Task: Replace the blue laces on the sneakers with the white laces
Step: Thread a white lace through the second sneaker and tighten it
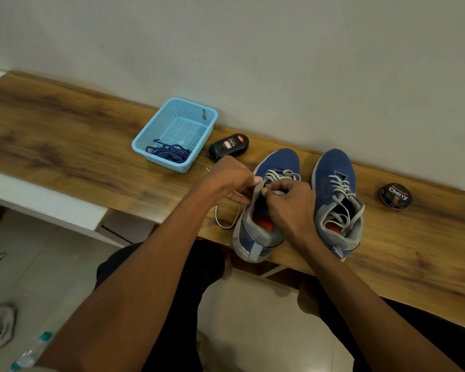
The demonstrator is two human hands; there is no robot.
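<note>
Two blue sneakers stand on the wooden bench. The left sneaker (277,162) has a white lace (279,174) threaded over its front. My left hand (228,181) holds the edge of its collar and a strand of that lace. My right hand (290,202) pinches the lace near the top eyelets. A loose loop of white lace (226,221) lies on the bench left of this shoe. The right sneaker (336,170) is fully laced in white. The blue laces (169,153) lie bunched in a light blue basket (156,130).
A black liquid shoe polish bottle (228,146) lies between the basket and the left sneaker. A round polish tin (396,196) sits right of the right sneaker. The bench (65,135) runs against a white wall. A water bottle (30,350) lies on the floor.
</note>
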